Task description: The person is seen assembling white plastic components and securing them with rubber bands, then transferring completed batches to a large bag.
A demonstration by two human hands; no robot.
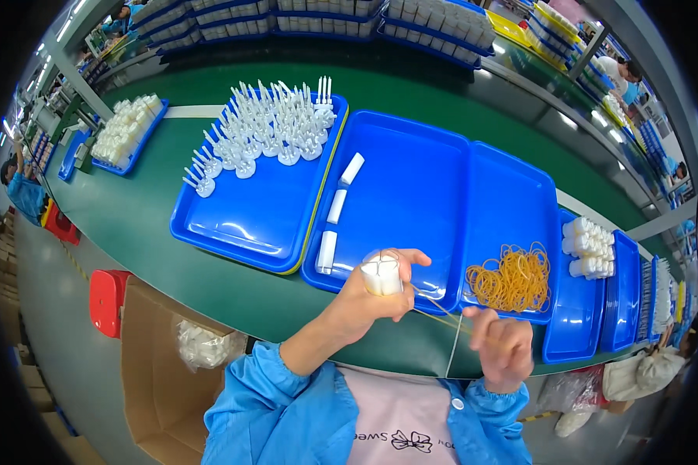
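My left hand (362,304) is wrapped round a bundle of white tubes (382,277), held upright above the front edge of the middle blue tray (411,201). Off to the right, my right hand (504,345) has its fingers closed on a yellow rubber band (434,304). The band is stretched between the bundle and these fingers. Three loose white tubes (336,206) lie along the left side of the middle tray. A heap of yellow rubber bands (512,279) fills the near end of the tray to its right (512,186).
At left, a blue tray (248,225) carries many white pronged parts (267,124) standing upright. White bundles fill another tray (593,248) at right. Below the green table (132,232) are an open cardboard box (155,372) and a red stool (107,302). Stacked trays line the back.
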